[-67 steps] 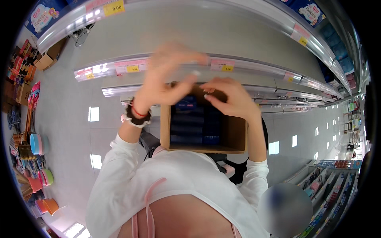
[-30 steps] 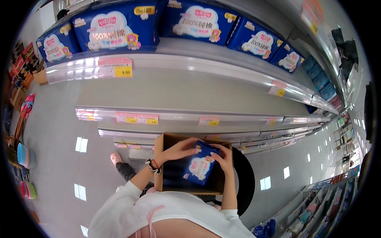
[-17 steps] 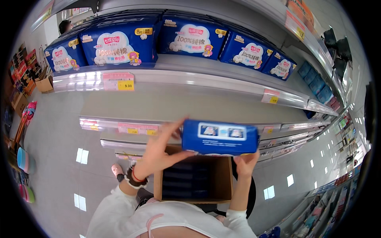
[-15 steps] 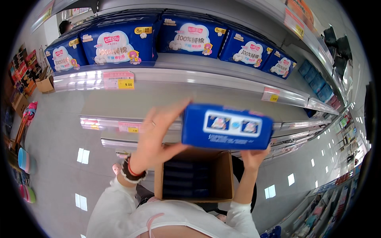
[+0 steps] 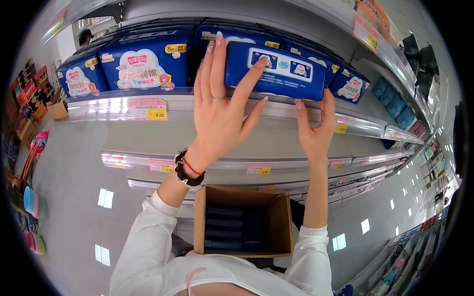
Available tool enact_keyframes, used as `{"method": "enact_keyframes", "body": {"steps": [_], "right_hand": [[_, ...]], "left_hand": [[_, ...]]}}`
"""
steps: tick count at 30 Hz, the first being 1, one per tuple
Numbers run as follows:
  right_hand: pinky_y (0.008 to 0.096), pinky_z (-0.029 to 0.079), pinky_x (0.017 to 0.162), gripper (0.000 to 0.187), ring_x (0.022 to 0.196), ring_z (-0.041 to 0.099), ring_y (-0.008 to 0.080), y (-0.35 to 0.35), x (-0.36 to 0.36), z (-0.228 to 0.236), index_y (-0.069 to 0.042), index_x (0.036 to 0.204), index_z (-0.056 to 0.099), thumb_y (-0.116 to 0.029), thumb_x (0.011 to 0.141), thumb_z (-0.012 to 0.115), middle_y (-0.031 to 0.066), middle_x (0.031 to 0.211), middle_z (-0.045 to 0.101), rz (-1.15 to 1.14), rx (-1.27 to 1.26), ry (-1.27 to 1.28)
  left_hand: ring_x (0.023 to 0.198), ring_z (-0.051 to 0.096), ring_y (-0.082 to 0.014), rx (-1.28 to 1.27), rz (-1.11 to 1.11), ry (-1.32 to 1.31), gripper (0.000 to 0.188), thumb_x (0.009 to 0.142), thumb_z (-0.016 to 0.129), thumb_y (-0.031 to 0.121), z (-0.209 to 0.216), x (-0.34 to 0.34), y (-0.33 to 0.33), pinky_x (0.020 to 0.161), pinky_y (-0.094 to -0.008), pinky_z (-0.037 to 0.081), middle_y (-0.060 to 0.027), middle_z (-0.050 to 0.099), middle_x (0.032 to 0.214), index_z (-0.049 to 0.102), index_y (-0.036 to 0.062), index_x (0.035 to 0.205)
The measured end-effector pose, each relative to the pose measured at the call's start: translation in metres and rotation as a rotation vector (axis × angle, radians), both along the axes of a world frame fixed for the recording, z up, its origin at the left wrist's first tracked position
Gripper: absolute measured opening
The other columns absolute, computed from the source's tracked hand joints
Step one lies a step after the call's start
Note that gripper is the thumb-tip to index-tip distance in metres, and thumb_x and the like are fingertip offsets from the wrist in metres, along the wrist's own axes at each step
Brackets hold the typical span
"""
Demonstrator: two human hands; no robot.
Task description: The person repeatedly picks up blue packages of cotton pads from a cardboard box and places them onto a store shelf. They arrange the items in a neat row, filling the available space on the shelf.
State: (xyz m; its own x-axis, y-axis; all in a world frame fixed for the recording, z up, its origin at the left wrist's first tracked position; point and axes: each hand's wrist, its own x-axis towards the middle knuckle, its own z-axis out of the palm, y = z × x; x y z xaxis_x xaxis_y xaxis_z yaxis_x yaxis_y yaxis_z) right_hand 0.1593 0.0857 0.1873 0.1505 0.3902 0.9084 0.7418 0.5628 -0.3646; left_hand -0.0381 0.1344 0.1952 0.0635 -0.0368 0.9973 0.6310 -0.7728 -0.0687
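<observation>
Both my hands hold a dark blue soft package (image 5: pixel 281 71) up at the top shelf (image 5: pixel 113 103). My left hand (image 5: pixel 222 103) presses its left end with fingers spread upward. My right hand (image 5: pixel 313 128) supports its lower right edge from beneath. The package sits tilted at the shelf's front edge, among other blue packages (image 5: pixel 138 64) lined along that shelf. Below my arms, an open cardboard box (image 5: pixel 242 227) rests against my chest, holding several more dark blue packages.
Lower metal shelves (image 5: pixel 148 163) with yellow and pink price tags stand bare under the top one. More blue packs (image 5: pixel 395 98) run along the shelf at right. Cardboard boxes (image 5: pixel 57 108) and colourful goods (image 5: pixel 29 207) line the aisle at left. A person's head (image 5: pixel 86 37) shows far back.
I lifted a blue package out of the box with both hands and raised it to the top shelf; the view tilted upward with it.
</observation>
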Motion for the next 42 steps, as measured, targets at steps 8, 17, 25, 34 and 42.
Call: {"method": "enact_keyframes", "body": {"steps": [8,17,25,34,42], "right_hand": [[0.0373,0.038,0.094,0.034,0.095,0.057,0.0234,0.002,-0.009,0.006,0.0,0.11,0.061,-0.013,0.081,0.072,0.011,0.096,0.066,-0.001,0.011,0.008],[0.0344,0.032,0.093,0.022,0.083,0.057,0.0151,0.005,-0.021,0.016,-0.006,0.099,0.067,-0.018,0.081,0.072,0.0018,0.084,0.067,-0.034,0.042,-0.045],[0.0351,0.029,0.093,0.018,0.083,0.058,0.0131,0.008,-0.027,0.025,-0.004,0.091,0.069,-0.021,0.084,0.069,0.0006,0.086,0.066,-0.071,-0.059,-0.099],[0.0363,0.03,0.094,0.025,0.104,0.056,0.0205,0.002,-0.021,0.025,-0.001,0.1,0.067,-0.02,0.084,0.067,0.0078,0.112,0.059,-0.087,-0.02,-0.335],[0.0405,0.039,0.1,0.053,0.117,0.051,0.037,0.0,-0.047,0.022,0.005,0.132,0.043,-0.01,0.085,0.064,0.0233,0.128,0.051,0.197,0.049,-0.158]], "left_hand": [[0.138,0.006,-0.054,0.008,0.039,0.083,0.069,0.079,0.069,0.032,-0.005,-0.004,-0.002,0.109,-0.0617,0.012,-0.0315,0.008,0.152,0.044,0.0105,0.14],[0.14,0.002,-0.0507,0.021,0.141,0.039,0.073,0.076,0.069,0.044,-0.007,0.0,0.0,0.108,-0.0631,0.002,-0.0263,0.007,0.155,0.046,0.017,0.14],[0.14,0.022,-0.041,-0.127,0.198,0.154,0.073,0.071,0.068,0.048,0.0,0.003,-0.006,0.108,-0.064,0.008,-0.012,0.028,0.153,0.05,0.0237,0.138],[0.136,0.029,-0.0376,-0.122,0.25,0.027,0.069,0.076,0.066,0.047,0.006,0.014,-0.004,0.105,-0.0613,0.017,-0.012,0.038,0.146,0.05,0.0202,0.137],[0.138,0.031,-0.0333,-0.127,0.289,0.008,0.064,0.081,0.059,0.042,0.002,0.018,0.0,0.107,-0.0621,0.014,-0.0132,0.031,0.151,0.046,0.0208,0.14]]}}
